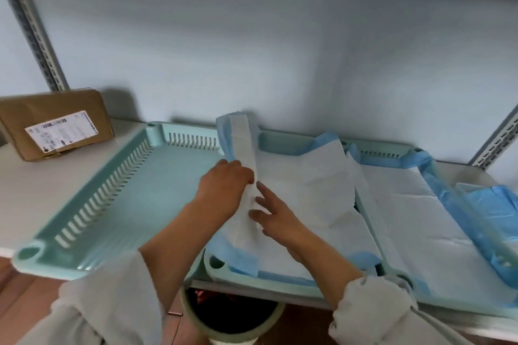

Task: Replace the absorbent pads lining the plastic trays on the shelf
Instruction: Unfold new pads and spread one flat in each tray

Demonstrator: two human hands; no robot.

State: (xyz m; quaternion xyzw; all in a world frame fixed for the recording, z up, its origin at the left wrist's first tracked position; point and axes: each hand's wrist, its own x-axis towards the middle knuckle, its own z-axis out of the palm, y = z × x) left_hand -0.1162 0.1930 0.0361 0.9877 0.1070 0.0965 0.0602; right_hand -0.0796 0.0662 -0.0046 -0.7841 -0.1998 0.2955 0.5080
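Left tray (117, 204): bare, unlined.
Middle tray (221, 266): holds a white, blue-edged absorbent pad (308, 190), partly folded upward.
Right tray (392, 272): pad-lined.
Left hand (224, 187): grasping the pad's raised fold.
Right hand (276, 216): fingers extended, touching the pad.

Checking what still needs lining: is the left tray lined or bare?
Bare: the left tray shows only its smooth green floor and slotted walls; no pad lies in it.

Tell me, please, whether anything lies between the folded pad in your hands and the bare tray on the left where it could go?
Nothing visible does. The left hand grips the folded pad at the right edge of the bare left tray, whose floor shows no pad or object. The right hand touches the pad from the other side.
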